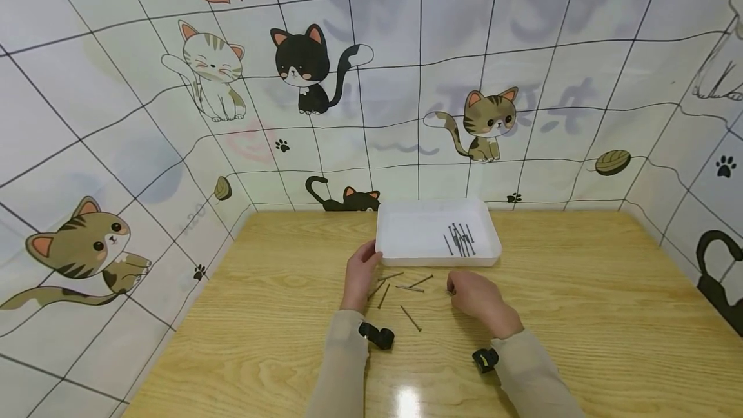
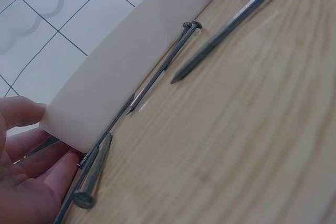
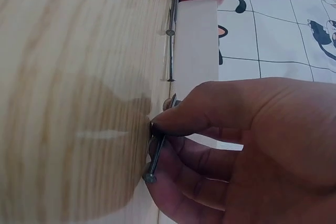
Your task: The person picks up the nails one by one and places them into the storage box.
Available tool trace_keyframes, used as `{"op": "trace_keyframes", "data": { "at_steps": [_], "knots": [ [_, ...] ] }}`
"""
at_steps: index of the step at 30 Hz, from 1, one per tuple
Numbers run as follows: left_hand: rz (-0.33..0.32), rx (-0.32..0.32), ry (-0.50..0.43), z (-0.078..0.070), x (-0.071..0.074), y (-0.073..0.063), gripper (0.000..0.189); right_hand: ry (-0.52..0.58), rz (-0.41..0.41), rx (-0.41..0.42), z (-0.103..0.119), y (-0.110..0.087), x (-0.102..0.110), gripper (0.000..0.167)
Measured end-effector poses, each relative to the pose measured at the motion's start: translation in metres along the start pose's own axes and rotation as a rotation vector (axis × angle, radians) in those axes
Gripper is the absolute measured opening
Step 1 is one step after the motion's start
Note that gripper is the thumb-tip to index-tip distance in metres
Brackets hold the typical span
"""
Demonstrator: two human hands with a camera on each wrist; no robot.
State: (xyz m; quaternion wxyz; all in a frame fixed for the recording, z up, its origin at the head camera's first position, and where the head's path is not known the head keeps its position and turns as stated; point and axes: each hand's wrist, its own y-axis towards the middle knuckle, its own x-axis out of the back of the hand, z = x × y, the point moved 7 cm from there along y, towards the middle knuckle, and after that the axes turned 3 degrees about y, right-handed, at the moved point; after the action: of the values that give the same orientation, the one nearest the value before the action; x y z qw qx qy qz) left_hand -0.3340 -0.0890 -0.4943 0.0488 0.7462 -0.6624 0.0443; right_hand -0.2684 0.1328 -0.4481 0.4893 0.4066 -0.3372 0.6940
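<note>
A shallow white tray [image 1: 418, 262] stands near the back of the table, with several nails [image 1: 455, 242] in its right part. My left hand [image 1: 361, 276] holds the tray's front left corner; in the left wrist view the thumb is at the rim and the fingers bend against the side. To the right, just in front of the tray, my right hand [image 1: 477, 298] is low over the wood. Its thumb and fingers pinch a nail [image 3: 156, 158], whose head shows below the fingertips in the right wrist view. Several loose nails [image 1: 411, 318] lie between the hands.
The wooden table [image 1: 580, 302] meets walls with a cat-patterned covering [image 1: 395, 140] at the back and sides. Some loose nails [image 2: 168, 59] lie close along the tray's front wall. Each wrist wears a small black camera [image 1: 380, 337].
</note>
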Motion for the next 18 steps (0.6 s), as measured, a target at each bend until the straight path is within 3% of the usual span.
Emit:
{"op": "trace_keyframes", "data": {
  "at_steps": [7,18],
  "knots": [
    [0.013,-0.013,0.001,0.0018,0.0007,-0.0035,0.039,0.088,-0.003,0.037,-0.0004,0.0023,-0.0039,0.027],
    [0.007,-0.008,-0.027,0.0026,-0.0010,-0.0054,0.039,0.245,-0.018,0.039,-0.0055,0.0032,-0.0009,0.029]
  ]
}}
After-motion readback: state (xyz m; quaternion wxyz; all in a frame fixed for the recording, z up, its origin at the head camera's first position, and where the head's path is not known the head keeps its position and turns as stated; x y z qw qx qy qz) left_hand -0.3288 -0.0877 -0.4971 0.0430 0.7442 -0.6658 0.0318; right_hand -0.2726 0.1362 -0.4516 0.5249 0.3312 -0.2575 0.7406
